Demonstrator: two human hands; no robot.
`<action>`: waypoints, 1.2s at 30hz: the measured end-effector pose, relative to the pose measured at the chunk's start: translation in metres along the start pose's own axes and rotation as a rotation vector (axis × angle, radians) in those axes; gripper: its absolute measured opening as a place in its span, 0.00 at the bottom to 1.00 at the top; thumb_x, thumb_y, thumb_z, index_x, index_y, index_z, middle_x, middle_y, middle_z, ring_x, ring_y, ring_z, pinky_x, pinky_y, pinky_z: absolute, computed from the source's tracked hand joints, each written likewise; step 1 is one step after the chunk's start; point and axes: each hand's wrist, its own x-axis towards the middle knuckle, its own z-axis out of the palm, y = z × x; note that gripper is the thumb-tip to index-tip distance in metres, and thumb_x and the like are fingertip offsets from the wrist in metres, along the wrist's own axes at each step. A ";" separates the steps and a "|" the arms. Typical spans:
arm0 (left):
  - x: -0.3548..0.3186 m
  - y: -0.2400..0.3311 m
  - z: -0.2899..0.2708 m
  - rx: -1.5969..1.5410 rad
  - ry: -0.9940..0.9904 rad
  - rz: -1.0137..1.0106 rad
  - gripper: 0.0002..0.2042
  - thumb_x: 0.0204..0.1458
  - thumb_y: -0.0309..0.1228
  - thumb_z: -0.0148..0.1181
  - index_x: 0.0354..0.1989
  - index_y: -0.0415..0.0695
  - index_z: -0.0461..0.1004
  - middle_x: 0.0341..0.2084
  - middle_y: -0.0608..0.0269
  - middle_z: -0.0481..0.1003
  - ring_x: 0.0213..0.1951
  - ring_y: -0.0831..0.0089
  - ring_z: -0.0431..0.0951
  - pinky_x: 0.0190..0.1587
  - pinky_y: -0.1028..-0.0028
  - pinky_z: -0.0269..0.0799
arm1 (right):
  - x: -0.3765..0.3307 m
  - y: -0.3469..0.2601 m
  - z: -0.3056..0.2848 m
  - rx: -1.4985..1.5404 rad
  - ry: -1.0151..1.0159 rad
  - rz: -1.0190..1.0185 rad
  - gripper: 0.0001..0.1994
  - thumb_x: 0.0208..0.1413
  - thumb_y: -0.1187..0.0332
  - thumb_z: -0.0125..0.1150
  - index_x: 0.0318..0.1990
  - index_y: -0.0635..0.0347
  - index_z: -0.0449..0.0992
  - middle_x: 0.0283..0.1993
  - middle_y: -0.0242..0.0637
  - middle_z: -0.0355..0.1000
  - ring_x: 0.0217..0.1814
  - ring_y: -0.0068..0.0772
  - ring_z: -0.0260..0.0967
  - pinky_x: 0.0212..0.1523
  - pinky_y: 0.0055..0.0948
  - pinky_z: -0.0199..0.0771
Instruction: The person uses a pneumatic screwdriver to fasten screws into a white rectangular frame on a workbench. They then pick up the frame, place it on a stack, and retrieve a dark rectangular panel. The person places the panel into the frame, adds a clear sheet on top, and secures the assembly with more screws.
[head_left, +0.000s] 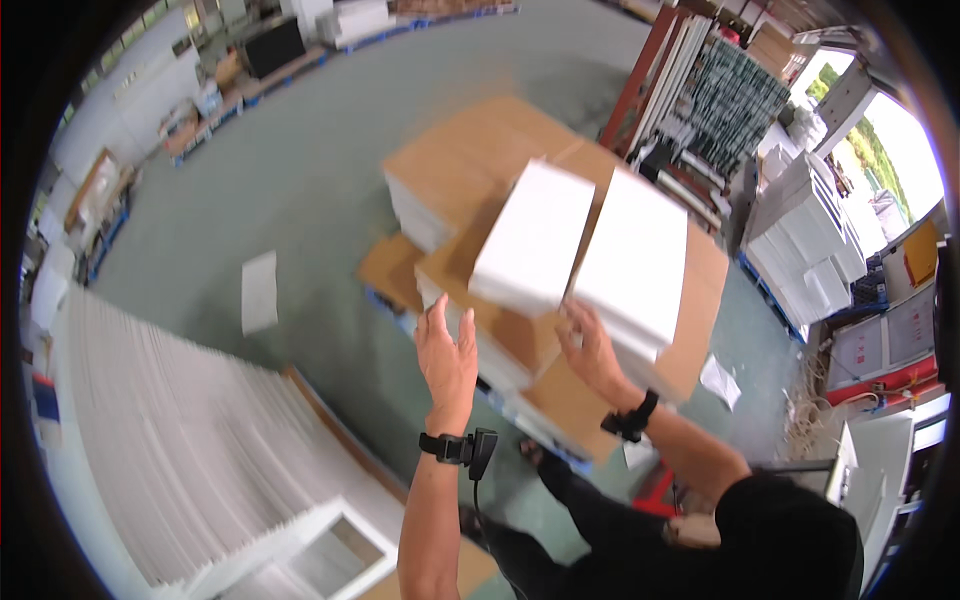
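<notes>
Two stacks of white rectangular boards or sheets lie side by side on brown cardboard, the left stack (535,235) and the right stack (637,255), with a narrow gap between them. My right hand (592,348) is at the near end of that gap, its fingers loosely bent beside the stacks' corners; whether they touch is hard to tell. To the left, my left hand (447,355) is raised with thumb and fingers apart, holding nothing. It is in front of the cardboard-topped pile (500,325) under the stacks. Both wrists carry black straps with small devices.
The pile stands on a blue pallet (575,460). A long row of thin white panels (200,410) fills the lower left, beside a white frame (375,555). Loose paper sheets (259,292) lie on the green floor. More stacked panels (725,100) stand at the far right.
</notes>
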 end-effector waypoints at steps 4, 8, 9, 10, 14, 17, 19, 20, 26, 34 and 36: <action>0.090 -0.026 0.090 0.315 -0.017 0.107 0.29 0.63 0.48 0.59 0.62 0.35 0.70 0.54 0.40 0.74 0.57 0.42 0.73 0.62 0.51 0.67 | 0.044 0.031 0.001 0.052 -0.019 0.123 0.25 0.64 0.68 0.63 0.67 0.62 0.68 0.66 0.55 0.68 0.63 0.49 0.72 0.55 0.39 0.81; 0.093 -0.015 0.123 0.328 -0.155 0.025 0.29 0.59 0.45 0.64 0.62 0.37 0.70 0.56 0.43 0.73 0.58 0.44 0.72 0.61 0.51 0.67 | 0.057 0.030 -0.005 0.130 -0.146 0.240 0.28 0.65 0.66 0.62 0.69 0.71 0.64 0.68 0.59 0.66 0.66 0.52 0.71 0.59 0.39 0.80; 0.092 -0.012 0.127 0.334 -0.143 0.025 0.29 0.58 0.44 0.65 0.63 0.38 0.70 0.56 0.44 0.73 0.58 0.44 0.71 0.61 0.51 0.67 | 0.058 0.031 -0.006 0.148 -0.136 0.232 0.29 0.66 0.66 0.61 0.70 0.72 0.63 0.69 0.58 0.65 0.67 0.51 0.70 0.60 0.39 0.80; 0.091 -0.009 0.132 0.363 -0.131 0.027 0.29 0.58 0.43 0.66 0.63 0.39 0.70 0.57 0.45 0.73 0.59 0.45 0.71 0.61 0.51 0.67 | 0.059 0.034 -0.009 0.160 -0.139 0.241 0.29 0.66 0.66 0.61 0.70 0.73 0.63 0.69 0.58 0.65 0.67 0.51 0.70 0.60 0.39 0.80; 0.084 0.002 0.134 0.415 -0.041 0.091 0.25 0.57 0.39 0.67 0.60 0.43 0.70 0.57 0.51 0.72 0.60 0.49 0.70 0.60 0.51 0.65 | 0.060 0.017 -0.025 0.260 -0.139 0.300 0.30 0.63 0.67 0.63 0.68 0.74 0.63 0.68 0.59 0.66 0.67 0.55 0.69 0.62 0.41 0.75; 0.084 0.020 0.129 0.419 -0.035 0.055 0.21 0.57 0.38 0.67 0.55 0.44 0.72 0.53 0.53 0.75 0.57 0.50 0.71 0.58 0.52 0.64 | 0.056 0.025 -0.019 0.332 -0.035 0.323 0.30 0.64 0.67 0.62 0.68 0.75 0.63 0.65 0.60 0.68 0.64 0.55 0.72 0.60 0.41 0.75; 0.085 0.031 0.125 0.324 -0.040 0.073 0.19 0.58 0.36 0.66 0.54 0.44 0.73 0.49 0.53 0.76 0.54 0.52 0.73 0.56 0.53 0.66 | 0.051 0.034 -0.016 0.390 0.044 0.363 0.29 0.65 0.67 0.61 0.69 0.74 0.63 0.63 0.57 0.70 0.63 0.49 0.73 0.58 0.38 0.76; 0.085 0.033 0.122 0.278 -0.040 0.081 0.18 0.58 0.35 0.66 0.53 0.44 0.73 0.47 0.53 0.77 0.52 0.53 0.74 0.55 0.53 0.67 | 0.051 0.027 -0.022 0.431 0.080 0.397 0.29 0.66 0.67 0.61 0.69 0.74 0.62 0.62 0.55 0.72 0.62 0.45 0.74 0.57 0.36 0.76; 0.026 0.070 0.085 -0.432 -0.034 0.012 0.20 0.63 0.32 0.63 0.60 0.39 0.70 0.41 0.51 0.79 0.42 0.61 0.79 0.49 0.63 0.74 | 0.042 0.038 -0.061 0.788 0.051 0.485 0.22 0.68 0.70 0.57 0.66 0.69 0.69 0.47 0.27 0.75 0.45 0.19 0.68 0.47 0.24 0.72; -0.180 -0.053 -0.003 -0.590 0.022 -0.619 0.13 0.62 0.35 0.65 0.46 0.37 0.75 0.27 0.69 0.73 0.30 0.81 0.71 0.33 0.75 0.68 | -0.040 0.017 -0.064 0.372 -0.769 0.263 0.17 0.63 0.73 0.64 0.60 0.59 0.78 0.47 0.32 0.80 0.50 0.22 0.75 0.52 0.27 0.77; -0.265 -0.088 -0.006 -0.616 0.100 -0.752 0.12 0.63 0.36 0.64 0.39 0.38 0.75 0.24 0.71 0.71 0.29 0.81 0.70 0.32 0.75 0.67 | -0.074 0.000 -0.041 0.173 -0.897 0.170 0.18 0.63 0.73 0.65 0.60 0.58 0.78 0.46 0.34 0.80 0.48 0.24 0.76 0.50 0.28 0.78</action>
